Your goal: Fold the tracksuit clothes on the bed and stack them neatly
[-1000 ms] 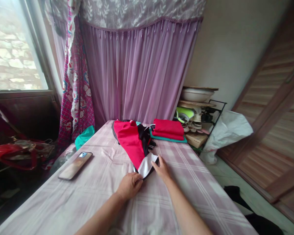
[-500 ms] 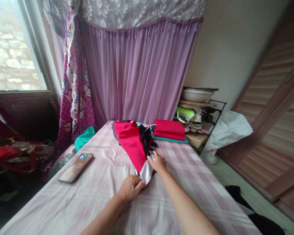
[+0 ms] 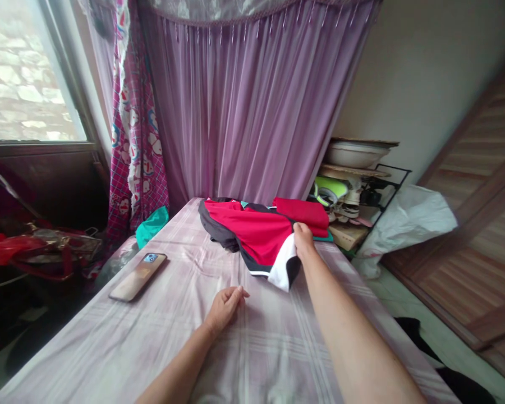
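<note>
A red garment [image 3: 252, 224] with black and white panels lies partly spread over the plaid-covered bed [image 3: 160, 342]. My right hand [image 3: 304, 240] pinches its right edge, lifting the white corner a little off the sheet. Nearer to me, my left hand [image 3: 227, 306] is over the sheet, apart from the garment, its fingers loosely curled with nothing in them. Dark grey cloth [image 3: 219, 231] shows beneath the garment's left side. Just behind it sits a folded red garment [image 3: 305, 213] on top of teal cloth [image 3: 326, 238].
A phone [image 3: 138, 276] lies face down on the bed's left, with a teal cloth [image 3: 151, 224] at that edge. Purple curtains [image 3: 244, 112] hang behind. Right of the bed stand a shoe rack [image 3: 387, 196] and a white sack [image 3: 416, 219].
My right hand has moved right and away, drawing the garment's white corner with it and spreading the red cloth wider. My left hand has let go of the garment. The view has shifted slightly.
</note>
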{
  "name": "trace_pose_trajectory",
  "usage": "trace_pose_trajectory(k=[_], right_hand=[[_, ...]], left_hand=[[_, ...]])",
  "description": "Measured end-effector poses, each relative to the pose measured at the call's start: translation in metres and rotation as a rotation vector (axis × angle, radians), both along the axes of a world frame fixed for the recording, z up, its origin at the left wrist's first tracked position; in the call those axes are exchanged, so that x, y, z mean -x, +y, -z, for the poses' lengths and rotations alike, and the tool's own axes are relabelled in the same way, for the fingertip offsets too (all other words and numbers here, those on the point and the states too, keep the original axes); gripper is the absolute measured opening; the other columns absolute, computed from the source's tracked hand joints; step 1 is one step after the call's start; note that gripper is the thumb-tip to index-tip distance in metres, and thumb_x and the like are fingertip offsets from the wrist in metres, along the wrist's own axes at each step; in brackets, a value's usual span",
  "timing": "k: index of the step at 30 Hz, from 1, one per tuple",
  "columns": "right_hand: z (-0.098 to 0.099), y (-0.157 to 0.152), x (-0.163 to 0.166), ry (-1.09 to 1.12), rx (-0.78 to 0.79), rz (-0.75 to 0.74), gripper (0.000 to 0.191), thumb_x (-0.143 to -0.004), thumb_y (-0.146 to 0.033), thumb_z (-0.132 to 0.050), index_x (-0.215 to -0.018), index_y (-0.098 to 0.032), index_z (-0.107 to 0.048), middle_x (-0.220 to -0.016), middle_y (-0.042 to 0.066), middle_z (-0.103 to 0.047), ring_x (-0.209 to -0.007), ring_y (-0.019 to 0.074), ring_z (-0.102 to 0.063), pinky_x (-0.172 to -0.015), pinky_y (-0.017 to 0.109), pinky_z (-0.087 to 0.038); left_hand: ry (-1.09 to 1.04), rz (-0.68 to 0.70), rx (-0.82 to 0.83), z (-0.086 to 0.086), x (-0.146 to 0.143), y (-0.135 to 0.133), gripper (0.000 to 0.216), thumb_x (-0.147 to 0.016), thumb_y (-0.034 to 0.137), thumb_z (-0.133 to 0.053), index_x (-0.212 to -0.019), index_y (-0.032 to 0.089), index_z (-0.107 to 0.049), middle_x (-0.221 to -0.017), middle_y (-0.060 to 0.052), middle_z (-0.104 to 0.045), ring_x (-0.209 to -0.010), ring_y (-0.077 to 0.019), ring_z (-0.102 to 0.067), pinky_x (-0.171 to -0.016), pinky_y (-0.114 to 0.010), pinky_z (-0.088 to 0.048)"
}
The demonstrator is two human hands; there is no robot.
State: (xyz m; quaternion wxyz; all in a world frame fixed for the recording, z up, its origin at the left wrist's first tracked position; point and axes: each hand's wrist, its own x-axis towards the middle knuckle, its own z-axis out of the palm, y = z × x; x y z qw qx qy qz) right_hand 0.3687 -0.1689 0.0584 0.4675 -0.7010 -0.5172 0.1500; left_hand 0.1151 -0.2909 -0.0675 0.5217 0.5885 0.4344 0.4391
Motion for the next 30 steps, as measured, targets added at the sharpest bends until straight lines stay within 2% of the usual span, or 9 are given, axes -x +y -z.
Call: trace_pose_trajectory(k=[2, 4, 8, 12, 15, 18, 22, 27, 30], right_hand=[[-0.017, -0.011, -0.016, 0.029, -0.051, -0.04, 0.049, -0.094, -0.037, -0.034, -0.127, -0.011, -0.059, -0.11, 0.011, -0.07, -0.107, 0.0225, -0.06, -0.091, 0.032, -0.047], [-0.023, -0.034, -0.027, 0.053, 0.012, -0.274, 0.04, -0.088, -0.043, -0.05, -0.111, -0.015, -0.067, -0.095, 0.004, -0.072, -0.093, 0.0195, -0.063, -0.083, 0.029, -0.05], [-0.004, -0.082, -0.048, 0.028, 0.428, -0.835, 0.034, -0.074, -0.05, -0.071, -0.074, -0.016, -0.07, -0.07, -0.001, -0.066, -0.065, 0.0145, -0.058, -0.063, 0.025, -0.046], [0.018, -0.089, -0.068, -0.059, 0.492, -0.604, 0.032, -0.082, -0.046, -0.063, -0.072, -0.015, -0.069, -0.069, 0.003, -0.069, -0.062, 0.0154, -0.061, -0.061, 0.026, -0.047], [0.026, -0.066, -0.058, -0.044, 0.344, -0.3, 0.033, -0.088, -0.039, -0.057, -0.107, -0.015, -0.07, -0.1, 0.01, -0.075, -0.086, 0.0194, -0.07, -0.076, 0.029, -0.052], [0.03, -0.038, -0.026, -0.062, 0.291, -0.185, 0.059, -0.088, -0.043, -0.058, -0.138, -0.013, -0.053, -0.129, 0.017, -0.066, -0.114, 0.0233, -0.065, -0.095, 0.032, -0.049], [0.033, -0.011, 0.024, -0.16, 0.332, -0.168, 0.074, -0.085, -0.046, -0.063, -0.146, -0.01, -0.044, -0.138, 0.019, -0.06, -0.124, 0.0267, -0.059, -0.099, 0.033, -0.047], [0.026, -0.008, 0.066, -0.253, 0.31, -0.186, 0.045, -0.087, -0.021, -0.053, -0.131, -0.016, -0.061, -0.124, 0.014, -0.069, -0.118, 0.0265, -0.063, -0.099, 0.035, -0.046], [0.025, -0.034, 0.09, -0.315, 0.22, -0.429, 0.037, -0.088, -0.02, -0.051, -0.119, -0.023, -0.07, -0.116, 0.006, -0.074, -0.11, 0.0215, -0.066, -0.097, 0.029, -0.045]], left_hand=[[-0.124, -0.075, 0.079, 0.002, 0.003, 0.004, 0.072, -0.074, 0.082, -0.049, -0.077, 0.015, -0.075, -0.06, -0.002, -0.06, -0.053, -0.0117, -0.051, -0.056, -0.025, -0.041], [-0.253, -0.179, 0.124, 0.002, 0.009, 0.009, 0.075, -0.069, 0.084, -0.053, -0.08, 0.014, -0.075, -0.064, -0.004, -0.062, -0.057, -0.0128, -0.054, -0.058, -0.026, -0.044], [-0.364, -0.358, 0.075, -0.004, 0.026, 0.016, 0.074, -0.063, 0.082, -0.063, -0.087, 0.013, -0.075, -0.072, -0.005, -0.065, -0.063, -0.0138, -0.058, -0.063, -0.028, -0.049], [-0.304, -0.423, 0.026, -0.007, 0.032, 0.019, 0.068, -0.065, 0.078, -0.064, -0.09, 0.016, -0.075, -0.077, -0.003, -0.066, -0.064, -0.0138, -0.06, -0.065, -0.028, -0.051], [-0.247, -0.439, -0.012, -0.007, 0.031, 0.019, 0.067, -0.067, 0.078, -0.063, -0.091, 0.016, -0.075, -0.078, -0.003, -0.066, -0.065, -0.0148, -0.061, -0.065, -0.03, -0.053], [-0.226, -0.431, -0.027, -0.006, 0.029, 0.018, 0.066, -0.068, 0.077, -0.063, -0.092, 0.016, -0.075, -0.078, -0.003, -0.066, -0.066, -0.0144, -0.061, -0.066, -0.029, -0.053], [-0.247, -0.434, 0.005, -0.007, 0.032, 0.014, 0.067, -0.069, 0.076, -0.062, -0.095, 0.016, -0.074, -0.08, -0.004, -0.067, -0.068, -0.0149, -0.062, -0.067, -0.03, -0.054], [-0.24, -0.59, -0.004, -0.005, 0.05, 0.012, 0.069, -0.07, 0.077, -0.06, -0.099, 0.015, -0.071, -0.082, -0.005, -0.068, -0.069, -0.0171, -0.064, -0.07, -0.033, -0.055], [-0.121, -0.692, -0.15, -0.017, 0.066, 0.015, 0.061, -0.079, 0.071, -0.056, -0.103, 0.017, -0.068, -0.096, -0.008, -0.07, -0.085, -0.0211, -0.067, -0.076, -0.034, -0.055]])
